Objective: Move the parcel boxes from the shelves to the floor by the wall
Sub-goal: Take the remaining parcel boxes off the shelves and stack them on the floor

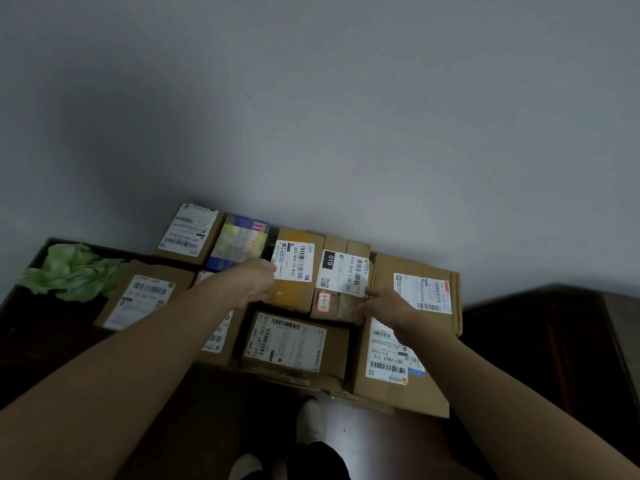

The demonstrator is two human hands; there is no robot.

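L hand (258,282) grip curls round orange box (294,296), R hand (381,304) pinches 010 box (338,308); dark floor (194,410) by grey wall (311,116).

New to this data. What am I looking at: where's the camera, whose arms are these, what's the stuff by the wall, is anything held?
There is no machine here. A person works bare-handed, and the one picture comes from a camera on their head, looking down. Their shoes show at the bottom. Cardboard parcel boxes with shipping labels lie packed together against the grey wall. A colourful box sits among them and a crumpled green bag lies to the left. The left hand is at the left side of the yellowish box. The right hand is at the right edge of the box marked 010 beside it. The fingers are partly hidden, so I cannot tell whether either hand grips.
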